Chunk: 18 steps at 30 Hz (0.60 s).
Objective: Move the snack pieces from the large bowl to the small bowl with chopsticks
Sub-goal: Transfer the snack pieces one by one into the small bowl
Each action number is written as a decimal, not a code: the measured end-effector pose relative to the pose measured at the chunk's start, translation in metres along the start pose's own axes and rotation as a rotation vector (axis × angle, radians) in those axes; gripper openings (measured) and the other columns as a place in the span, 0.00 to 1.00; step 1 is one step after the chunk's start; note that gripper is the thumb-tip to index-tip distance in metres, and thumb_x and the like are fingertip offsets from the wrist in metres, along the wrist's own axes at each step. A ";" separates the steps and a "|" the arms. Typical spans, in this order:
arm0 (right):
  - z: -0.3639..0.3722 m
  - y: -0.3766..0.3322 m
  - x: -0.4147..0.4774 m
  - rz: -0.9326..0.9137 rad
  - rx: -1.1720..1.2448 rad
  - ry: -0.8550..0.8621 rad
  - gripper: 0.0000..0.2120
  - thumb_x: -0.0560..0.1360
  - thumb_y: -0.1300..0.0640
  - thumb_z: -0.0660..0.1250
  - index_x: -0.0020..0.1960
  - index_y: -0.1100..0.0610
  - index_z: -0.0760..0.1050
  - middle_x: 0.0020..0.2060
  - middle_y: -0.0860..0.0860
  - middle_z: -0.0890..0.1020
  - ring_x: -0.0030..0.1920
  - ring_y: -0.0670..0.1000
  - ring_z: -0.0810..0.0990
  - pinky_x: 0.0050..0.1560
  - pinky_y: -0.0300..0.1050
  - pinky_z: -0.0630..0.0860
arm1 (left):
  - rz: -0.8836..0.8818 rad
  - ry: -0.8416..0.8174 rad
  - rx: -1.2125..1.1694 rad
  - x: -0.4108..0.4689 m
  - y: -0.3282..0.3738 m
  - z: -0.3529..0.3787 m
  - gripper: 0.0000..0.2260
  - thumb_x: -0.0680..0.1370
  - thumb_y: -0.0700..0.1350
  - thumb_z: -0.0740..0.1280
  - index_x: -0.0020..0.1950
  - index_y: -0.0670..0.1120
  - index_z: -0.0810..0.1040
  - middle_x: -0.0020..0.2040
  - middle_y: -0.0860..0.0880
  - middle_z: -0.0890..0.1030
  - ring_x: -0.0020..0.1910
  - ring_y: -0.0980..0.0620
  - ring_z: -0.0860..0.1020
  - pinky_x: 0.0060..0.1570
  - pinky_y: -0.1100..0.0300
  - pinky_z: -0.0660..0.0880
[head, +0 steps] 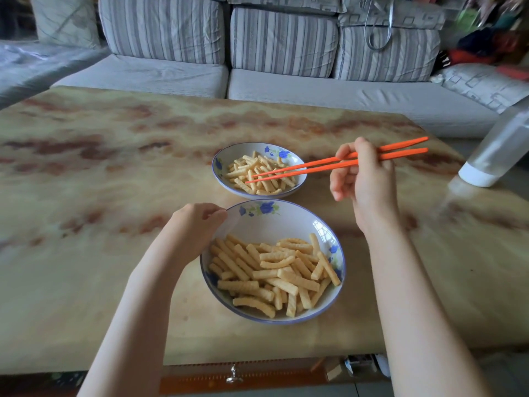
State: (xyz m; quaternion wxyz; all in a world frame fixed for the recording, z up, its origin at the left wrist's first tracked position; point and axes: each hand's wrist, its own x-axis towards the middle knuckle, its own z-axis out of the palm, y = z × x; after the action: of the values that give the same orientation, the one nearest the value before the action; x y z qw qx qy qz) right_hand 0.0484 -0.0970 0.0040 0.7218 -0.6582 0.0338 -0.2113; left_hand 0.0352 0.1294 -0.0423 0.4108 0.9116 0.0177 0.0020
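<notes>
Right hand (363,179) has a closed grip on the orange chopsticks (315,169), and their tips are low over the small bowl (243,150). The left hand (197,224) holds the rim of the large bowl (272,224), which has many snack pieces (272,276) in it. A piece could slip out on the way if the sticks pinch too softly, or snap if they squeeze too hard. The bowls sit just beside each other. The worktop (100,196) has lots of room on the left. A bottle (498,150) is near its right edge.
</notes>
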 end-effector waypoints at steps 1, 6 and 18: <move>-0.004 -0.003 0.000 0.004 -0.002 -0.021 0.18 0.82 0.56 0.52 0.36 0.58 0.70 0.17 0.52 0.72 0.17 0.52 0.65 0.23 0.40 0.59 | 0.001 0.001 0.002 0.000 0.000 0.000 0.09 0.79 0.46 0.61 0.51 0.49 0.82 0.48 0.45 0.81 0.45 0.47 0.75 0.36 0.61 0.69; -0.031 -0.019 -0.005 0.016 -0.095 -0.151 0.18 0.82 0.55 0.52 0.36 0.57 0.71 0.17 0.53 0.71 0.17 0.52 0.63 0.23 0.39 0.56 | -0.003 0.004 -0.011 -0.001 -0.001 0.000 0.10 0.79 0.46 0.61 0.52 0.48 0.82 0.48 0.45 0.81 0.44 0.47 0.75 0.36 0.64 0.69; -0.040 -0.027 -0.017 0.082 -0.131 -0.259 0.19 0.82 0.54 0.51 0.36 0.58 0.70 0.16 0.53 0.68 0.16 0.50 0.62 0.21 0.37 0.55 | -0.006 0.002 -0.014 0.000 -0.001 0.002 0.10 0.79 0.47 0.62 0.53 0.48 0.82 0.48 0.44 0.81 0.45 0.46 0.76 0.41 0.59 0.67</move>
State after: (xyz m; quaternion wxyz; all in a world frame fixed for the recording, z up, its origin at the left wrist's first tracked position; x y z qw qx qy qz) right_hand 0.0132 -0.1301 0.0209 0.6835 -0.7238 -0.0188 -0.0921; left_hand 0.0348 0.1289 -0.0439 0.4172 0.9086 0.0208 0.0017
